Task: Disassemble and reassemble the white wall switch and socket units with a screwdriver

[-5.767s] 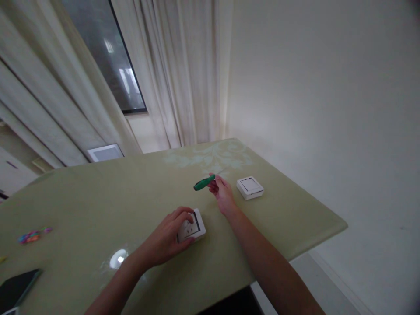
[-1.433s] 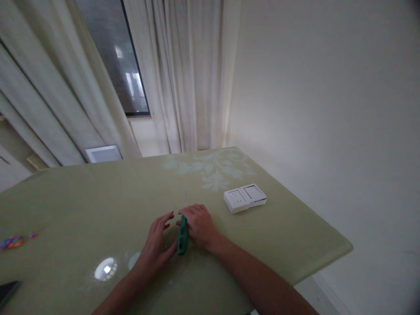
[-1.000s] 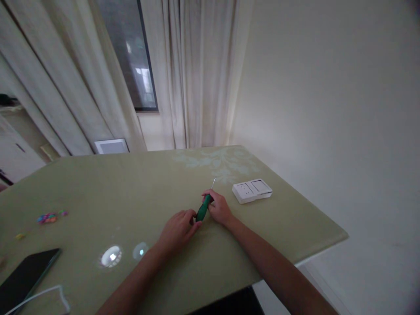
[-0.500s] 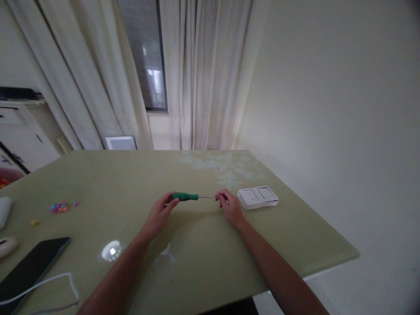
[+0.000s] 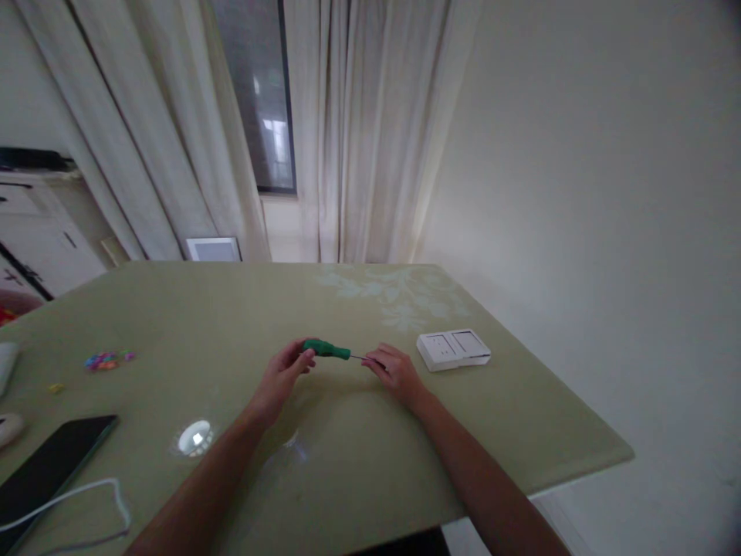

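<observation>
A screwdriver point(image 5: 329, 350) with a green handle and a thin metal shaft is held roughly level above the table, its shaft pointing right and slightly down. My left hand point(image 5: 285, 372) grips the butt end of the handle between thumb and fingers. The fingers of my right hand point(image 5: 398, 374) are closed around the shaft, which hides its tip. Just right of that hand, a white double socket-and-switch panel point(image 5: 453, 350) lies on the green table point(image 5: 359, 463), apart from the fingers.
On the left of the table lie small colourful pieces point(image 5: 107, 360), a yellow piece point(image 5: 55, 388), a black tablet or phone point(image 5: 55, 471) and a white cable point(image 5: 75, 494). A framed panel point(image 5: 214, 249) stands behind the far edge. A wall point(image 5: 579, 232) rises on the right.
My right hand has slid left along the shaft, nearer the handle, and its fingers have closed further round it. The screwdriver now tilts slightly down to the right.
</observation>
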